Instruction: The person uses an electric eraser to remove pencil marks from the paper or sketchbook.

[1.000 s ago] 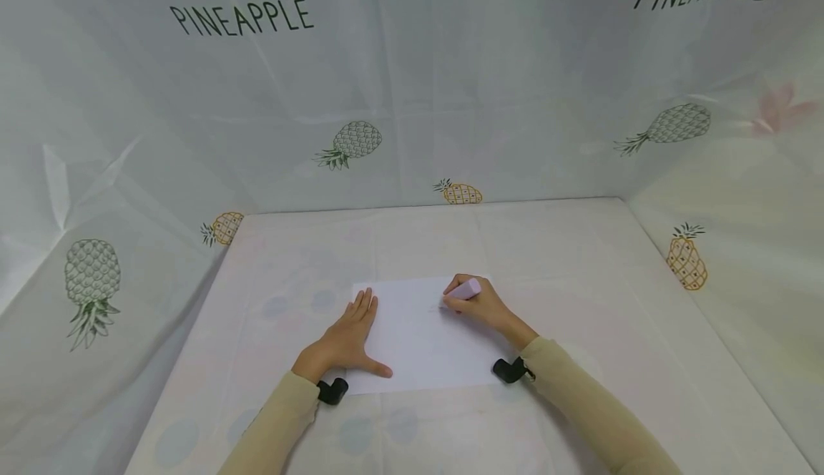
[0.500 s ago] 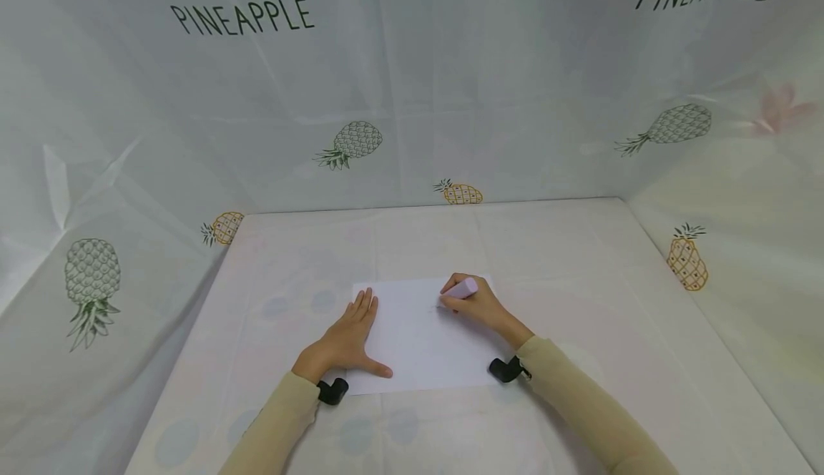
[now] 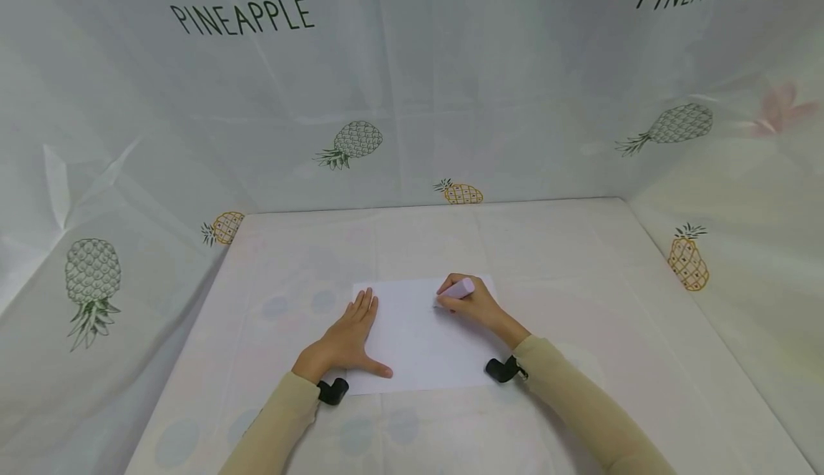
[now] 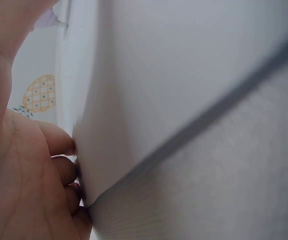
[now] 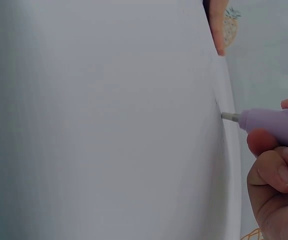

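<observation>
A white sheet of paper lies on the table. My left hand rests spread over its left edge, thumb on the paper; the palm and several fingers show in the left wrist view. My right hand pinches a thick lilac pen-shaped tool, tilted, over the upper right of the sheet. In the right wrist view, the lilac tool has a narrow grey tip at the paper, beside small dark marks. Its exact kind is unclear.
A pale cloth with faint dots covers the table. Behind and at both sides hangs a white curtain printed with pineapples. Black wrist cameras, left and right, sit close to the paper's lower corners.
My right hand has slid slightly left with the lilac tool, its tip along the faint marks on the paper. My left hand stays in place.
</observation>
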A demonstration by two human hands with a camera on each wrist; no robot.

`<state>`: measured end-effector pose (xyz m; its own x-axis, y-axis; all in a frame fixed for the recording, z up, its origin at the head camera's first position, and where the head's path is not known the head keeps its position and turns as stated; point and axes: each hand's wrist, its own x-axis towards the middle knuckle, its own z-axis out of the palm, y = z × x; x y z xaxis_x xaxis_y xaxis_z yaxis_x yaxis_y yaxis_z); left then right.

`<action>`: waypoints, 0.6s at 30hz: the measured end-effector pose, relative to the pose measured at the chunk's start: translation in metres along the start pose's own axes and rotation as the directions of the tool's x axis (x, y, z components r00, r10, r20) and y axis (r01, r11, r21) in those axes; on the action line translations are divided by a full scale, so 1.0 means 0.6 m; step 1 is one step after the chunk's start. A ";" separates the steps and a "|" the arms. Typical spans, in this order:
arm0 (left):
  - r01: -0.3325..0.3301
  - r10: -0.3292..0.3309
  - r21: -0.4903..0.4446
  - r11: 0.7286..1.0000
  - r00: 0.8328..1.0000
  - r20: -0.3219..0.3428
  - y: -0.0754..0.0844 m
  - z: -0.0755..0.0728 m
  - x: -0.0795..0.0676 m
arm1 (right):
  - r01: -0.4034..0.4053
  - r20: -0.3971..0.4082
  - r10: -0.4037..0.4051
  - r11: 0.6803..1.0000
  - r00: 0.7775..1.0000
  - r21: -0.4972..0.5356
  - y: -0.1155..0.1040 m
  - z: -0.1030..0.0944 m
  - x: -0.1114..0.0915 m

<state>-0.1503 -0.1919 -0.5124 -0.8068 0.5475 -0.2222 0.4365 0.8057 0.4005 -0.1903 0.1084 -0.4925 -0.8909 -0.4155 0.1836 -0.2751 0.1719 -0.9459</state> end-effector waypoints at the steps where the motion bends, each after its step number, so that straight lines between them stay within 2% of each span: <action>1: 0.001 -0.001 0.001 1.000 1.000 0.000 0.000 0.000 0.000 | 0.002 0.004 -0.002 1.000 1.000 -0.002 0.000 0.001 0.001; 5: 0.001 -0.001 -0.007 1.000 1.000 -0.002 0.001 -0.001 -0.001 | 0.000 0.017 0.000 1.000 1.000 -0.024 -0.003 0.002 0.002; 10: 0.001 -0.001 -0.011 1.000 1.000 -0.002 0.002 -0.001 -0.001 | -0.015 -0.006 0.014 0.999 1.000 -0.050 -0.007 -0.001 0.000; 18: 0.010 -0.010 0.002 1.000 1.000 0.002 0.004 -0.001 0.001 | 0.019 0.019 -0.019 0.999 1.000 -0.047 -0.007 0.000 0.002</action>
<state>-0.1499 -0.1901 -0.5109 -0.8103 0.5398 -0.2280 0.4293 0.8117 0.3961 -0.1900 0.1071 -0.4883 -0.8786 -0.4355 0.1961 -0.3089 0.2051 -0.9287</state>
